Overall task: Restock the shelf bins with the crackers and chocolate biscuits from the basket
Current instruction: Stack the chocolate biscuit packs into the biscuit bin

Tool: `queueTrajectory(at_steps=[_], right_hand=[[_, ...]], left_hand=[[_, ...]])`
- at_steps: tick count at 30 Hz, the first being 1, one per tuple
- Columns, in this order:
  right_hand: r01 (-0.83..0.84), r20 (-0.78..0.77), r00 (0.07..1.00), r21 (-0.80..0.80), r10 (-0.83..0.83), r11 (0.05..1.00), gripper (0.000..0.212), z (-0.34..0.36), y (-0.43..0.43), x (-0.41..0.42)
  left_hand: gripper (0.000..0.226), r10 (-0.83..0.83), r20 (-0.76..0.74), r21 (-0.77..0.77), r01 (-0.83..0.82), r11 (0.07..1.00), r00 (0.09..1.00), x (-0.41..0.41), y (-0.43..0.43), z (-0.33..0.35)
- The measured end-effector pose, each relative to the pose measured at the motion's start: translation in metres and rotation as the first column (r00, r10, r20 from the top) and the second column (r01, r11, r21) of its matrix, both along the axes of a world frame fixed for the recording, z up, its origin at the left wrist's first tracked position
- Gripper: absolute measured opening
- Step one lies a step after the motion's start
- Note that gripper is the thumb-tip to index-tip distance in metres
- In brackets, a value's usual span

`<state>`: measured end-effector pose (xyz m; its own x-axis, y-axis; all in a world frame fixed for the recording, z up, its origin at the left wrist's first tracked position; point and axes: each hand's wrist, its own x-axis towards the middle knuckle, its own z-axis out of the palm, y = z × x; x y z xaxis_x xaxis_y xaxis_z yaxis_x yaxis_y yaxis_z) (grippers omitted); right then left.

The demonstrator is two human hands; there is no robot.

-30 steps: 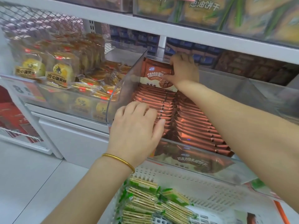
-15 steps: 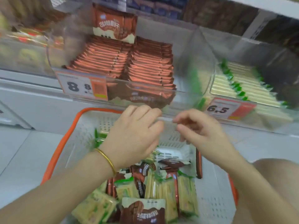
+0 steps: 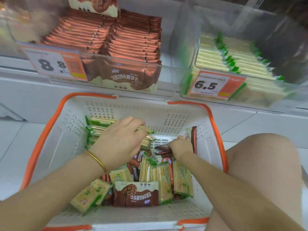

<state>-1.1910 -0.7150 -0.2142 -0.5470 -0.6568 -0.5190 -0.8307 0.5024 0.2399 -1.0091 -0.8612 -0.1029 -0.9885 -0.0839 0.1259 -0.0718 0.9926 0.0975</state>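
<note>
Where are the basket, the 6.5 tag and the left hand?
basket [image 3: 133,110]: head view, white far wall.
6.5 tag [image 3: 206,85]: head view, printed number.
left hand [image 3: 118,140]: head view, back of the hand.

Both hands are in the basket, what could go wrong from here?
The left hand grips a thin cracker pack; squeezing might break it. The chocolate bin looks packed nearly to its rim, so more packs may slide out. Both kinds lie mixed in the basket, so a pack could reach the wrong bin.
</note>
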Motion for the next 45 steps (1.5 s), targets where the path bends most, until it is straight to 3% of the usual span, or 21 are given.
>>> queueTrajectory(at_steps=[4, 7, 8, 10, 11, 13, 15, 18, 21, 24, 26, 28, 31, 33, 37, 41, 43, 45], right_hand=[[0.067, 0.018, 0.998, -0.076, -0.066, 0.995, 0.035, 0.014, -0.003, -0.003], [0.371, 0.319, 0.907, -0.301, -0.274, 0.879, 0.020, 0.049, -0.007, -0.010], [0.510, 0.495, 0.810, -0.332, -0.314, 0.793, 0.015, 0.062, -0.007, -0.010], [0.760, 0.836, 0.485, -0.259, -0.256, 0.596, 0.014, 0.087, -0.004, -0.004], [0.819, 0.920, 0.341, -0.190, -0.193, 0.542, 0.018, 0.097, -0.001, 0.000], [0.842, 0.979, 0.173, -0.088, -0.111, 0.532, 0.025, 0.111, 0.004, 0.010], [0.850, 0.995, 0.072, -0.028, -0.064, 0.526, 0.027, 0.121, 0.005, 0.020], [0.885, 0.999, 0.037, -0.016, -0.035, 0.465, 0.021, 0.134, 0.002, 0.035], [0.919, 1.000, -0.021, 0.010, 0.023, 0.393, 0.015, 0.144, -0.005, 0.047], [0.925, 0.984, -0.156, 0.117, 0.081, 0.362, 0.019, 0.153, -0.013, 0.057], [0.910, 0.988, -0.149, 0.120, 0.041, 0.397, 0.039, 0.158, -0.015, 0.058], [0.913, 1.000, 0.001, 0.011, -0.029, 0.409, 0.054, 0.159, -0.014, 0.055], [0.888, 0.942, 0.321, -0.264, -0.095, 0.377, 0.039, 0.157, -0.011, 0.053], [0.864, 0.914, 0.401, -0.354, -0.064, 0.358, 0.021, 0.156, -0.010, 0.051], [0.841, 0.918, 0.395, -0.380, 0.044, 0.384, 0.018, 0.161, -0.012, 0.052], [0.825, 0.891, 0.444, -0.448, 0.096, 0.344, 0.026, 0.166, -0.019, 0.054], [0.879, 0.927, 0.361, -0.373, 0.098, 0.297, 0.027, 0.168, -0.022, 0.056], [0.911, 0.963, 0.250, -0.269, 0.102, 0.311, 0.036, 0.170, -0.021, 0.060]], left_hand=[[0.020, 0.025, -0.005, 0.015, -0.025, 1.000, 1.000, 0.001, -0.005, 0.002], [0.022, 0.055, 0.028, 0.116, -0.057, 0.992, 0.998, -0.003, -0.005, 0.004], [0.027, 0.077, 0.053, 0.157, -0.085, 0.984, 0.996, -0.004, -0.006, 0.003], [0.035, 0.146, 0.099, 0.256, -0.167, 0.952, 0.984, -0.006, -0.009, 0.003], [0.039, 0.189, 0.128, 0.307, -0.220, 0.926, 0.974, -0.007, -0.009, 0.004], [0.049, 0.264, 0.184, 0.415, -0.318, 0.852, 0.947, -0.007, -0.010, 0.006], [0.056, 0.318, 0.215, 0.500, -0.383, 0.776, 0.924, -0.006, -0.009, 0.010], [0.069, 0.292, 0.098, 0.359, -0.307, 0.881, 0.951, 0.000, -0.007, 0.019], [0.092, 0.116, 0.177, 0.169, -0.146, 0.975, 0.977, 0.006, -0.001, 0.028], [0.074, 0.091, 0.144, 0.098, -0.106, 0.990, 0.985, 0.005, 0.002, 0.026], [0.048, 0.122, 0.102, 0.262, -0.145, 0.954, 0.987, 0.003, -0.001, 0.028], [0.030, 0.187, 0.194, 0.504, -0.261, 0.823, 0.963, 0.000, -0.007, 0.034], [0.014, 0.163, 0.345, 0.825, -0.381, 0.417, 0.924, -0.001, -0.015, 0.042], [0.018, 0.107, 0.347, 0.905, -0.362, 0.224, 0.932, -0.001, -0.016, 0.046], [0.046, 0.080, 0.390, 0.916, -0.396, 0.071, 0.917, -0.001, -0.014, 0.054], [0.031, 0.118, 0.407, 0.913, -0.403, -0.059, 0.906, 0.000, -0.015, 0.056], [0.019, 0.159, 0.368, 0.921, -0.336, -0.197, 0.916, 0.000, -0.013, 0.057], [0.025, 0.204, 0.291, 0.934, -0.231, -0.274, 0.935, 0.000, -0.012, 0.059]])
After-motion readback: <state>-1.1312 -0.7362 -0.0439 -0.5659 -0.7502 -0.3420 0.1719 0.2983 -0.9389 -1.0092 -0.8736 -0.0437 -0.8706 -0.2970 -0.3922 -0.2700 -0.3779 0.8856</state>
